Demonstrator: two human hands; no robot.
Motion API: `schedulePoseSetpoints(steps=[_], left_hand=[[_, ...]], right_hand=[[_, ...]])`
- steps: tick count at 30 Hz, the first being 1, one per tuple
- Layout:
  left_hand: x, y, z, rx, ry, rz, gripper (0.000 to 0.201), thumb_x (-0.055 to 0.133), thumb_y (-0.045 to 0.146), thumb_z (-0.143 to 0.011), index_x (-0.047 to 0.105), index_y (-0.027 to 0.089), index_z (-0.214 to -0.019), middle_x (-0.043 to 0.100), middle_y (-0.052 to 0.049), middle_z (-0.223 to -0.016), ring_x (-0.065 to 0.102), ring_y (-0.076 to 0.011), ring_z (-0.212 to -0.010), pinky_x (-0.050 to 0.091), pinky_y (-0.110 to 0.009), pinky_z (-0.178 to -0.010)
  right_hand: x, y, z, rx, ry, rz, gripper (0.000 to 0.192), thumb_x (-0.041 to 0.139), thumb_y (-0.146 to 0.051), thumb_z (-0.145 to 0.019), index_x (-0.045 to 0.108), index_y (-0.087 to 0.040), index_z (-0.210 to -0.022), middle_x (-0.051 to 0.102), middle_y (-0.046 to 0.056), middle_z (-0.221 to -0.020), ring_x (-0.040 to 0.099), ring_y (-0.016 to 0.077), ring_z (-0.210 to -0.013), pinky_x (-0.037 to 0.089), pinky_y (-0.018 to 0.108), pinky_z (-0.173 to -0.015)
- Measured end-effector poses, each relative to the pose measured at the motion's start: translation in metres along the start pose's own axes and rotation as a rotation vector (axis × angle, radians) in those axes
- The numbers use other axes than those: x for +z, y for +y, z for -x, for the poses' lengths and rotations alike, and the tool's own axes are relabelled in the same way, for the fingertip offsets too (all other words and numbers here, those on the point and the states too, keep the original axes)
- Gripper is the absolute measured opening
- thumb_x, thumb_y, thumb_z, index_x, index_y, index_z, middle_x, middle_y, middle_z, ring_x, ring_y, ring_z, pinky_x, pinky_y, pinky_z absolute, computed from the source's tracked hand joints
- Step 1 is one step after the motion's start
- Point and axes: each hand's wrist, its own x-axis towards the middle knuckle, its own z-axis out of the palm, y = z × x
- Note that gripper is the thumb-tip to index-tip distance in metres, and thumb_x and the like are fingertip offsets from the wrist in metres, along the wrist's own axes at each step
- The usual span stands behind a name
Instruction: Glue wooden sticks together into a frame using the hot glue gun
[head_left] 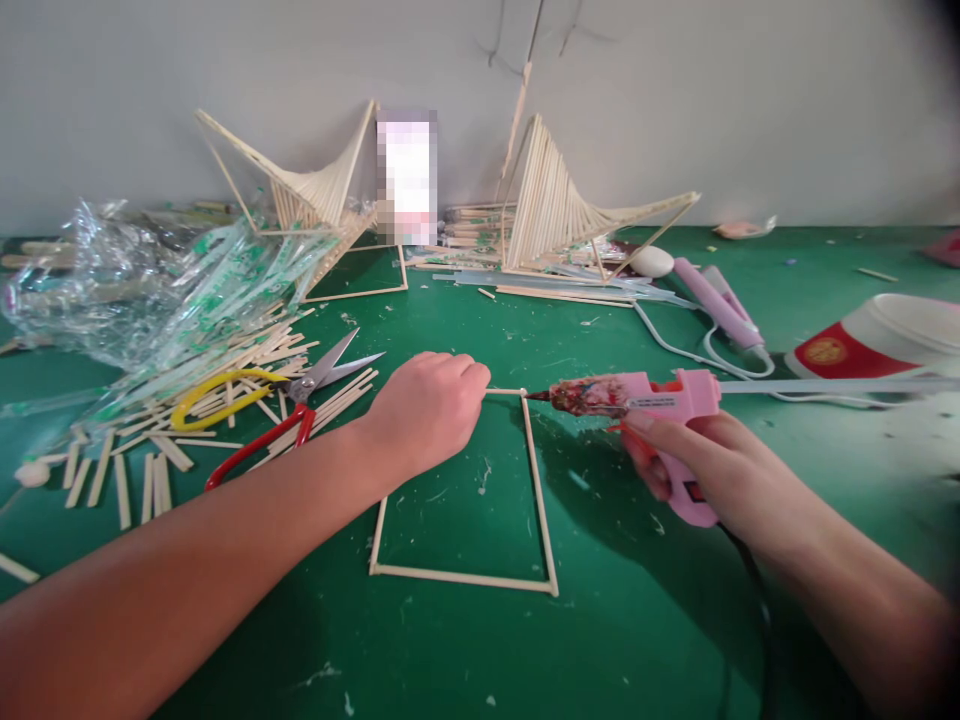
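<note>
A rectangular frame of thin wooden sticks [541,500] lies flat on the green table [615,620]. My left hand [427,405] is closed over the frame's far stick, pinching it near the far right corner. My right hand [712,470] grips a pink hot glue gun [660,400]. Its glue-crusted nozzle points left and its tip touches the frame's far right corner, right beside my left fingertips.
Red and yellow scissors [255,410] lie on a heap of cut sticks [187,400] at the left, beside crumpled plastic wrappers [150,290]. Two finished stick sculptures [555,210] stand by the wall. A purple tool with white cord [716,300] and a red-white cup [877,335] sit at right.
</note>
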Motion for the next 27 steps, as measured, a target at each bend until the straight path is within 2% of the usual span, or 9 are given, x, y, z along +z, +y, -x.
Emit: schedulePoseSetpoints(steps=[8,15,18,22,24,27], left_hand=[[0.001,-0.001,0.001,0.019,0.037,-0.004,0.024,0.043,0.016,-0.093,0.064,0.011,-0.084,0.065,-0.009,-0.079,0.061,-0.0204,-0.075,0.047,-0.034,-0.069],[0.001,-0.001,0.001,0.001,0.007,0.014,0.024,0.042,0.017,-0.093,0.064,0.011,-0.086,0.065,-0.009,-0.082,0.061,-0.0216,-0.078,0.048,-0.035,-0.071],[0.000,-0.001,0.001,0.007,0.008,0.011,0.024,0.042,0.017,-0.094,0.064,0.011,-0.086,0.065,-0.009,-0.082,0.061,-0.0216,-0.078,0.048,-0.035,-0.071],[0.000,-0.001,0.001,0.009,-0.001,0.006,0.024,0.042,0.017,-0.094,0.064,0.010,-0.088,0.065,-0.009,-0.084,0.061,-0.0220,-0.081,0.048,-0.036,-0.075],[0.000,-0.001,0.000,0.014,0.002,-0.001,0.024,0.042,0.016,-0.094,0.064,0.010,-0.087,0.065,-0.009,-0.083,0.060,-0.0219,-0.081,0.048,-0.036,-0.076],[0.001,-0.001,0.000,0.018,0.013,-0.012,0.023,0.043,0.016,-0.093,0.064,0.011,-0.084,0.065,-0.009,-0.082,0.059,-0.0213,-0.079,0.047,-0.036,-0.074]], right_hand=[[0.003,-0.006,0.002,-0.002,0.090,-0.109,0.040,0.055,-0.052,-0.083,0.063,-0.019,-0.062,0.055,0.001,-0.049,0.050,0.0130,-0.046,0.036,0.027,-0.048],[0.000,-0.010,0.005,0.031,0.168,-0.111,0.044,0.057,-0.059,-0.079,0.068,-0.018,-0.071,0.060,0.003,-0.054,0.053,0.0148,-0.045,0.037,0.028,-0.043],[-0.006,-0.009,0.002,0.062,0.211,0.030,0.057,0.044,-0.067,-0.083,0.068,-0.017,-0.070,0.063,0.007,-0.057,0.054,0.0160,-0.046,0.038,0.029,-0.045],[-0.020,-0.003,-0.012,0.189,0.265,0.434,0.074,0.019,-0.069,-0.088,0.067,-0.017,-0.064,0.068,0.012,-0.063,0.061,0.0212,-0.056,0.045,0.033,-0.057],[-0.028,0.000,-0.018,0.231,0.293,0.586,0.074,0.019,-0.067,-0.088,0.064,-0.018,-0.057,0.068,0.012,-0.062,0.061,0.0231,-0.058,0.045,0.036,-0.061],[-0.038,0.004,-0.021,0.221,0.307,0.707,0.066,0.031,-0.067,-0.085,0.062,-0.020,-0.050,0.067,0.011,-0.058,0.061,0.0236,-0.055,0.045,0.036,-0.058]])
